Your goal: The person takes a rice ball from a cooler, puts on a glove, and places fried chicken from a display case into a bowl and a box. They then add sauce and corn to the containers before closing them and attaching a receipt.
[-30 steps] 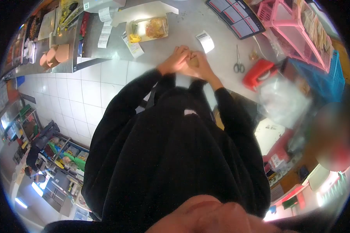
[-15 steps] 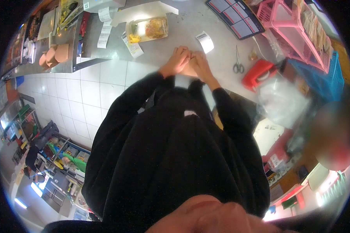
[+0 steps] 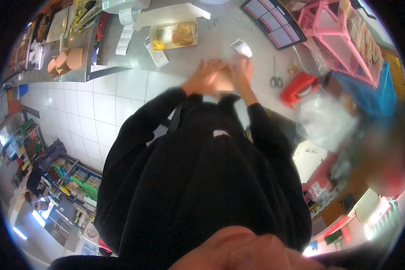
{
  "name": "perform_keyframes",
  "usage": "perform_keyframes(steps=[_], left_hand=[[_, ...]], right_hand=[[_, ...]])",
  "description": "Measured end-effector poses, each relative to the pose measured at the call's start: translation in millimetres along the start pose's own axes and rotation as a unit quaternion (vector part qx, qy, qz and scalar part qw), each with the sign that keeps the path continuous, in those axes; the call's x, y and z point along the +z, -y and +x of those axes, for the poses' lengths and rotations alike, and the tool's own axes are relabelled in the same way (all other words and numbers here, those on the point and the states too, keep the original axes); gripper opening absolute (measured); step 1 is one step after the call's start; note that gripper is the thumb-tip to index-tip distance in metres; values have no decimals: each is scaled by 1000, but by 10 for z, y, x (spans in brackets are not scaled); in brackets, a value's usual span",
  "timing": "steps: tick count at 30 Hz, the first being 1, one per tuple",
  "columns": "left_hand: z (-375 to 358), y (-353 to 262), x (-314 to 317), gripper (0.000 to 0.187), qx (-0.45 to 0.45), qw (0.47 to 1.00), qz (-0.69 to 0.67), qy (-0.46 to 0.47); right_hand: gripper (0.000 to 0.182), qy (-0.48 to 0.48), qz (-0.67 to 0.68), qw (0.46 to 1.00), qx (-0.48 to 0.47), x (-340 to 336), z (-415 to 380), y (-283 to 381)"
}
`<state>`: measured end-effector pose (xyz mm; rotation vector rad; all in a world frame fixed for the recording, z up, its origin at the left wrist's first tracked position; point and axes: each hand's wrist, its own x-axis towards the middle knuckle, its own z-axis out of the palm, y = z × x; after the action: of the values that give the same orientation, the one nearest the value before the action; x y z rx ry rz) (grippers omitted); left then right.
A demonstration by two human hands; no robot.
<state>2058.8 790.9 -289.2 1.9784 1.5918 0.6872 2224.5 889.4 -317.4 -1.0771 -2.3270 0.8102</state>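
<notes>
Low at the counter's front edge, a brown cardboard box (image 3: 222, 83) is between my two hands, mostly covered by them. My left hand (image 3: 205, 75) is closed on its left side, fingers over the top. On the other side, my right hand (image 3: 242, 74) holds the right edge; its fingers are blurred. Just beyond my right hand lies a small white printed label (image 3: 242, 47), curling slightly. Farther left, an open takeaway box (image 3: 195, 39) holds rice, a browned piece of food and something yellow, its lid folded back.
Printed receipts (image 3: 123, 41) lie left of the food box. Scissors (image 3: 276, 81), a red tape dispenser (image 3: 297, 90) and a clear plastic bag (image 3: 326, 121) are to the right. A tablet (image 3: 274, 22), pink rack (image 3: 326, 27) and blue basket (image 3: 375, 92) stand behind them.
My hands have moved apart from being close together, showing more of the brown cardboard between them. My right hand has shifted right, toward the label.
</notes>
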Motion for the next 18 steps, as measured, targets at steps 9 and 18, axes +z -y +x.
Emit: perform_keyframes(steps=[9, 18], left_hand=[[90, -98, 265, 101, -8, 998, 58, -37], [204, -330, 359, 92, -18, 977, -32, -209]], right_hand=[[37, 93, -123, 965, 210, -316, 763, -661], [36, 12, 305, 923, 232, -1017, 393, -14]])
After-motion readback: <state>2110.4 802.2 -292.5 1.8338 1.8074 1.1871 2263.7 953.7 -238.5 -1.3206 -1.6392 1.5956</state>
